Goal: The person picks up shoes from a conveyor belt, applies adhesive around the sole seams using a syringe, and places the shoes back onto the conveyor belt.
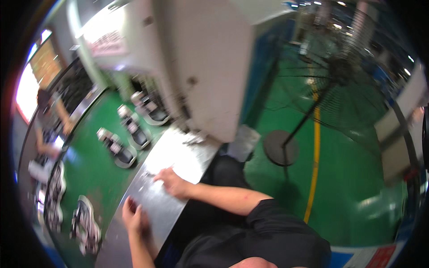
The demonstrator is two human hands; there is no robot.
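Observation:
A bare metal worktop (165,210) runs in front of me, with strong glare on its far part. My right hand (175,184) hovers low over it or touches it, fingers stretched out and apart. Near those fingertips lies a small thin object (148,174), too blurred to name. Closer to me, at the worktop's left edge, my left hand (132,217) is loosely curled, with a gap between thumb and finger. I make out nothing held in it, though its palm is partly hidden. Crumpled clear plastic or foil (193,136) sits at the worktop's far end.
Left of the worktop, several sandals (117,148) lie on a green surface (89,174), another sandal (86,225) nearer. Across it a co-worker's hands (68,125) reach in. A large pale machine (205,67) stands ahead. To the right are a pedestal fan (281,147) and a yellow floor line (315,156).

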